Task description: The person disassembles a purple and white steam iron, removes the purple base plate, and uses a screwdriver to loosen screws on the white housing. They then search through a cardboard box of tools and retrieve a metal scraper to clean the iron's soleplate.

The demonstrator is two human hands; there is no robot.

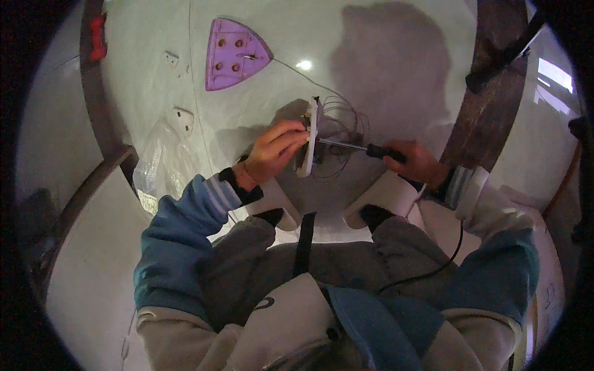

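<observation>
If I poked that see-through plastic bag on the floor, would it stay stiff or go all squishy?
Probably squishy: the clear plastic bag looks crumpled and slumped, so it would likely fold under a poke. It seems thin and see-through, so probably light and easy to slide on the shiny floor. Whether anything is inside is hard to tell.

The scene is seen from a single head-worn fisheye camera, aimed steeply downward over the person's own chest and knees. The forearms are brought in from the lower edge, and the left hand [272,150] and right hand [417,162] are caught near mid-frame, close by. The pale floor [383,49] fills the upper part; the edges are bent and darkened at the rim.
</observation>
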